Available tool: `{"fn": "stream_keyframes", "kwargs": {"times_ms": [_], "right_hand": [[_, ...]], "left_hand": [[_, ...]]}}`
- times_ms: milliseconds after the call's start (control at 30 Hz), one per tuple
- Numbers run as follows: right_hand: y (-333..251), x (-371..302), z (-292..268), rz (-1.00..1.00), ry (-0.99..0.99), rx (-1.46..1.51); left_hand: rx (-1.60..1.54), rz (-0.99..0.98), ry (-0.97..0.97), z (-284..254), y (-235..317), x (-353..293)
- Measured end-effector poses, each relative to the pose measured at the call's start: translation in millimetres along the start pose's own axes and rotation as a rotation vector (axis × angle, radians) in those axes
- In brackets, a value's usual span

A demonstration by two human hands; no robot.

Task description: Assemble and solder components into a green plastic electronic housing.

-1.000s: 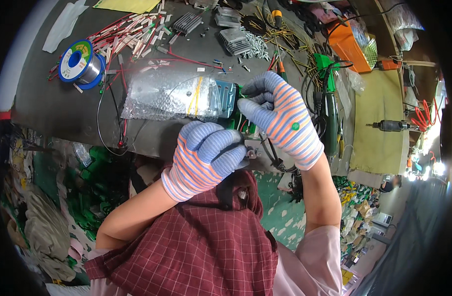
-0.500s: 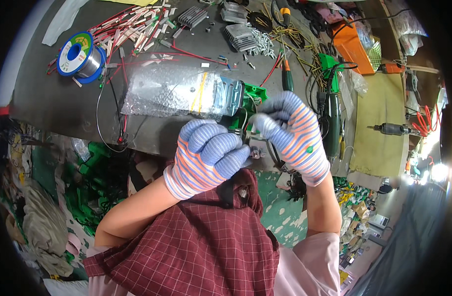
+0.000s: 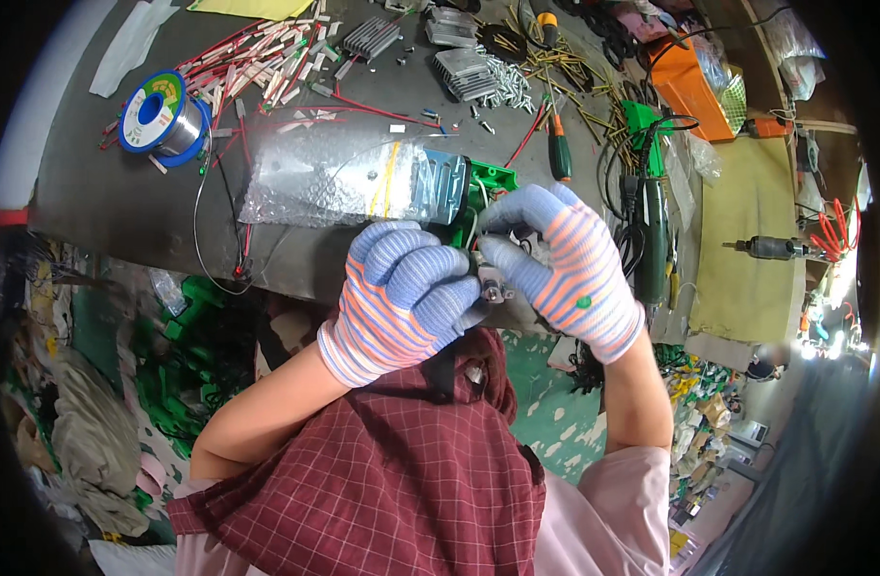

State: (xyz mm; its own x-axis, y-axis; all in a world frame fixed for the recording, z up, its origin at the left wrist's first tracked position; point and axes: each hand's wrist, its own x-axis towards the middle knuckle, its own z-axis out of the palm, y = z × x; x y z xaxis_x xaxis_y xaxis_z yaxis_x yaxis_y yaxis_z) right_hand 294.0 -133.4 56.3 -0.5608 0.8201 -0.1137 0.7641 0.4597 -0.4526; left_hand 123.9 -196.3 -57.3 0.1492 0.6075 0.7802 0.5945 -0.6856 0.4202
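Both my hands wear striped knit gloves with blue-grey fingers and meet at the table's near edge. My left hand (image 3: 397, 298) is closed, its thumb and fingertips around a small pale part with metal bits (image 3: 494, 285). Just above that part, my right hand (image 3: 572, 269) bends thumb and forefinger together in a pinch; what lies between the tips is too small to make out. Beyond the fingers is a green plastic housing (image 3: 496, 177) with a white wire (image 3: 475, 226) coming from it. Against it lies a bubble-wrapped device (image 3: 310, 180) with a yellow band.
A solder spool (image 3: 162, 117) stands at the left, near a heap of red wires (image 3: 267, 67). Finned metal heat sinks (image 3: 464, 74), screws (image 3: 505, 82) and a green-handled screwdriver (image 3: 559, 152) lie at the back. An orange bin (image 3: 688, 88) and a power tool (image 3: 771, 248) are at the right.
My right hand has come slightly down and left, its fingertips now closer to the small part. The small part has turned and shifted a little in my left hand's grip.
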Motion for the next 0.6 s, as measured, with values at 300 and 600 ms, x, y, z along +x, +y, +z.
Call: {"fn": "stream_keyframes", "kwargs": {"times_ms": [300,600], "right_hand": [[-3,-88,66,0.479,0.481,0.688],[14,-62,79,0.489,0.527,1.087]], "left_hand": [[0.003,-0.100,-0.389,-20,16,35],[0.019,-0.076,-0.475,-15,18,40]]}}
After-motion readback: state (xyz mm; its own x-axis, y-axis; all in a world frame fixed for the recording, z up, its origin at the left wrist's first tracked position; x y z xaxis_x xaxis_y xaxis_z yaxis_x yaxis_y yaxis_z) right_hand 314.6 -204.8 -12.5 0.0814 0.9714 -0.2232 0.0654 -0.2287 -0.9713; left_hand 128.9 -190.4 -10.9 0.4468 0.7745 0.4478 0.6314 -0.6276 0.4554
